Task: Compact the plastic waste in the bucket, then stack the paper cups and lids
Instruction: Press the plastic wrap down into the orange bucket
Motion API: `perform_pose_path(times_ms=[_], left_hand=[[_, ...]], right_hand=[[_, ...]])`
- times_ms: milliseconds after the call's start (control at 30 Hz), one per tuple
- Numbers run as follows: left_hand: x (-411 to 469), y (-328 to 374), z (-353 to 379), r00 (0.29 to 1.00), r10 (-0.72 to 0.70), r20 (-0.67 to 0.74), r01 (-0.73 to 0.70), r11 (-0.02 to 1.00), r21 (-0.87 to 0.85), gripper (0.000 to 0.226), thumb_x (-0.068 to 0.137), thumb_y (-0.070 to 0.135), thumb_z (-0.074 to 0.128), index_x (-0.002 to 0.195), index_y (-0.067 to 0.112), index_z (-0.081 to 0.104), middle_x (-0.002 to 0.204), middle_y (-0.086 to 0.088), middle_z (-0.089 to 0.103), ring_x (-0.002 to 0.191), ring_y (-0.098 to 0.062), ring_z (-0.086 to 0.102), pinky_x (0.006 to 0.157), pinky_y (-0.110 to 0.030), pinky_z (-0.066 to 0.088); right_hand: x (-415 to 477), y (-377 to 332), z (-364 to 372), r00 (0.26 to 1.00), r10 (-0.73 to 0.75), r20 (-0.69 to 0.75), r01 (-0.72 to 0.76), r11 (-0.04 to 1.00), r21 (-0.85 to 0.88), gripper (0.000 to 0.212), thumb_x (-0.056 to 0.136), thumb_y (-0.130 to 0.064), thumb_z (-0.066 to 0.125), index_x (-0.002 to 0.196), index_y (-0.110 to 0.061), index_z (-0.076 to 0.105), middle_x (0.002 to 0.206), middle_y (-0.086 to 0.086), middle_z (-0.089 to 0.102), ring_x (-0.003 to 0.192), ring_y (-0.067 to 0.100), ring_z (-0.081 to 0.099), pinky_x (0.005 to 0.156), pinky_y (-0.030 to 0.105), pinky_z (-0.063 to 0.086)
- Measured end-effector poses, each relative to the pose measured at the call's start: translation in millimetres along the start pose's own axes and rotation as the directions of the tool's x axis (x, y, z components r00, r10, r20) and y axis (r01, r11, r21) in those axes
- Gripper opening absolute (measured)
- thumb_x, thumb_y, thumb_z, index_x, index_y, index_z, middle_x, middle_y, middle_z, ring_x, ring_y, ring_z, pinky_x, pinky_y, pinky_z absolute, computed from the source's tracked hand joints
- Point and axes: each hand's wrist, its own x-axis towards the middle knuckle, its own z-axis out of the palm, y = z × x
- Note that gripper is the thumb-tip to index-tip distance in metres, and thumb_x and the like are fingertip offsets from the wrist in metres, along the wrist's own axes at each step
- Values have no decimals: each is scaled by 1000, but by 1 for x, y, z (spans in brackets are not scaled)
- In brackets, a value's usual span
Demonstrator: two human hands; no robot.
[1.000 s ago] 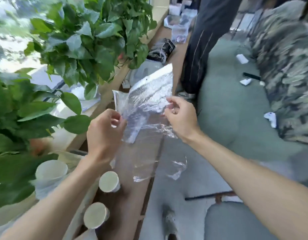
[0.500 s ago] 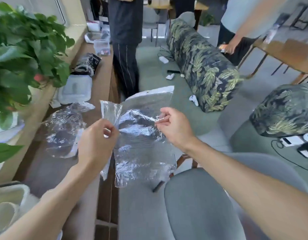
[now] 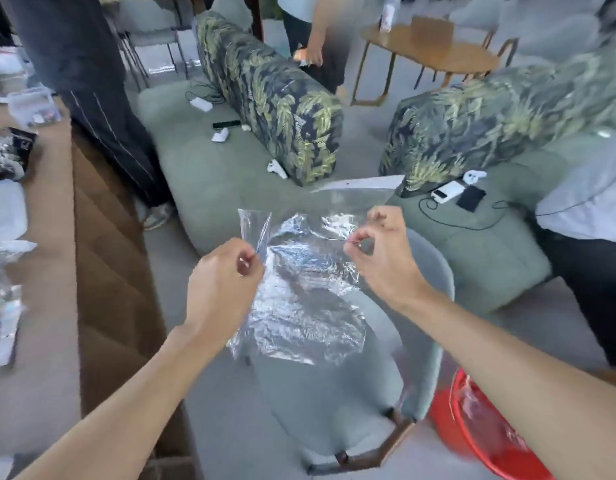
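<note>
Left hand (image 3: 222, 271) and right hand (image 3: 379, 252) pinch a crinkled plastic sheet (image 3: 306, 292) between them

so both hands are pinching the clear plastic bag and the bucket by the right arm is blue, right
No: the bucket is red, not blue, as the head view shows. The rest holds: the left hand and right hand both pinch the clear plastic bag.

no readable text, labels or numbers
</note>
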Motion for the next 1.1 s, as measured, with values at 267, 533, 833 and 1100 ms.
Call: perform_pose_path(times_ms=[267,533,833,1100], left_hand=[[-45,64,111,968,176,182,-165,984,-70,9,86,15,67,79,18,63,68,1,68,67,-29,63,70,-43,53],[-125,159,218,874,386,295,-337,919,-204,7,85,13,70,79,15,66,71,1,69,68,-29,64,66,-41,53],[-222,223,365,710,603,363,-490,794,-360,8,83,9,67,76,12,64,72,3,68,65,-22,63,61,-39,50],[-287,183,556,614,603,508,-565,786,-250,10,84,25,64,74,22,62,73,6,69,65,-25,66,53,-39,52]], right_hand=[[-90,104,-74,928,180,-327,-263,937,-230,3,82,-16,73,79,-16,73,99,2,33,94,13,24,92,23,31],[-203,193,-153,808,390,-442,-498,852,-159,10,93,-13,50,94,-13,60,90,1,66,97,24,55,95,34,33],[-298,325,-190,513,661,-547,-667,708,230,15,88,-7,40,96,-19,47,66,4,53,67,29,50,61,41,47],[-342,490,-131,430,751,-501,-729,616,297,29,86,-9,41,100,-34,45,77,3,62,75,27,53,69,39,48]])
